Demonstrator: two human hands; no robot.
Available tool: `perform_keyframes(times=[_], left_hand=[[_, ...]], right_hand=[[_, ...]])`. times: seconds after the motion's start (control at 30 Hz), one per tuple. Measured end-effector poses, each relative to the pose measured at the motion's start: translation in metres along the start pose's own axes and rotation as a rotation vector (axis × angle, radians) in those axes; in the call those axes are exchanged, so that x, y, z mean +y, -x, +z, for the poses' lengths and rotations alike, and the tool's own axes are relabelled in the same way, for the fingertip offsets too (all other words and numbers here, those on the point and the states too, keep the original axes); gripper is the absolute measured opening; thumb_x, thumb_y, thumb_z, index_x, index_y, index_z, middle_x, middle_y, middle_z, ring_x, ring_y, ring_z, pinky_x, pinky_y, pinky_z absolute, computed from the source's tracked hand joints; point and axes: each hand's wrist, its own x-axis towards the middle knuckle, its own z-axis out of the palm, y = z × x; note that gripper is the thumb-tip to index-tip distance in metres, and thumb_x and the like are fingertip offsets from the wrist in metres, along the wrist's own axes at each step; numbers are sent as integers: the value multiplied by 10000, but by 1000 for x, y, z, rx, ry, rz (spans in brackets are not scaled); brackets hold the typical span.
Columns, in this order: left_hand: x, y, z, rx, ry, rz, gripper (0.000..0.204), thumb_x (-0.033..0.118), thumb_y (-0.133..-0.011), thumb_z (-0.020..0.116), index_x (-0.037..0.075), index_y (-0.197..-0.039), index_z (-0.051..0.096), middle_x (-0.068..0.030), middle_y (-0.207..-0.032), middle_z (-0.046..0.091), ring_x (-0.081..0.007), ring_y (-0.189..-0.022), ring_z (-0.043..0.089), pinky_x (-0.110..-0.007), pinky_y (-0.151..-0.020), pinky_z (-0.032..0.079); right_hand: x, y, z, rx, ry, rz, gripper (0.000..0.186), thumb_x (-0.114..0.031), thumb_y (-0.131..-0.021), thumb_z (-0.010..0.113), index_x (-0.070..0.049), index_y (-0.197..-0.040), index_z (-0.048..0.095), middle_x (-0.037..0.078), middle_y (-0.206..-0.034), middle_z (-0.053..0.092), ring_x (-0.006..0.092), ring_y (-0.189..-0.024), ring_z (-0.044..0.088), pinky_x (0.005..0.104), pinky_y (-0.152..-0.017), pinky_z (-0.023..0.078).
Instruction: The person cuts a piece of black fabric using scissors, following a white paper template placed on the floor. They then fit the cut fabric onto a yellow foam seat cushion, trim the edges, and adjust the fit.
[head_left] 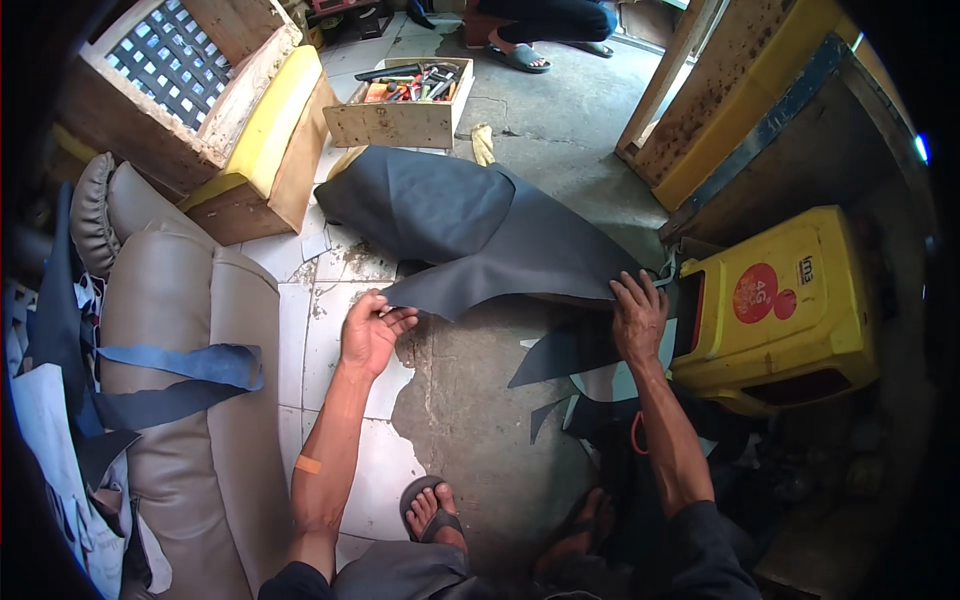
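Observation:
A large piece of dark grey sheet material [420, 205], like vinyl or leather, spreads across the middle in front of me, folded over at its far part. My left hand [372, 330] pinches its near left corner, palm turned partly up. My right hand [638, 315] has its fingers on the right end of the same piece, thumb largely hidden. Dark offcuts [550, 360] and a pale piece lie on the floor below the right hand. An orange plaster [308, 465] is on my left forearm.
Grey upholstered cushions [230, 420] with blue strips line the left. A yellow plastic box [770, 320] stands at right. A wooden tool crate [390, 125], padded wooden frames [260, 150] and a crouching or seated person's sandalled feet [525, 58] are at the back. Cracked tiles meet concrete underfoot.

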Motion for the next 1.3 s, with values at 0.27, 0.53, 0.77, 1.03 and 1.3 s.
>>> perform_keyframes(times=[0.27, 0.53, 0.77, 1.03, 1.3], left_hand=[[59, 160, -82, 234, 209, 169, 150, 220, -879, 566, 95, -798, 575, -63, -824, 664, -238, -864, 666, -437, -856, 539], [56, 277, -183, 649, 182, 175, 199, 228, -889, 610, 150, -734, 513, 13, -737, 581, -170, -746, 587, -335, -738, 492], [35, 118, -187, 423, 142, 97, 169, 236, -940, 653, 83, -944, 580, -71, -941, 605, -279, -919, 628, -433, -846, 531], [-95, 98, -114, 270, -1518, 636, 459, 163, -925, 652, 7, -1350, 576, -258, -1376, 573, -442, -1274, 531, -514, -1109, 402], [-145, 186, -125, 561, -1457, 366, 441, 178, -920, 667, 45, -1338, 616, -184, -1220, 633, -376, -1169, 548, -492, -1058, 373]], right_hand=[[-86, 75, -117, -222, -367, -483, 260, -13, -769, 693, -59, -1025, 677, 138, -1287, 664, 329, -1283, 600, 515, -1053, 462], [-192, 207, -62, -879, -746, -167, 193, -234, -987, 639, -43, -1002, 663, 223, -921, 709, 442, -872, 698, 527, -744, 550], [-183, 207, -9, -1001, -797, 220, 331, -351, -1014, 635, -24, -969, 648, 266, -834, 670, 470, -849, 686, 507, -732, 510], [-164, 173, 30, -977, -630, 317, 443, -421, -980, 632, 7, -1080, 688, 276, -937, 713, 441, -950, 711, 494, -846, 517], [-169, 180, 21, -1031, -632, 319, 448, -418, -960, 634, 1, -1105, 698, 268, -992, 711, 430, -955, 698, 479, -860, 520]])
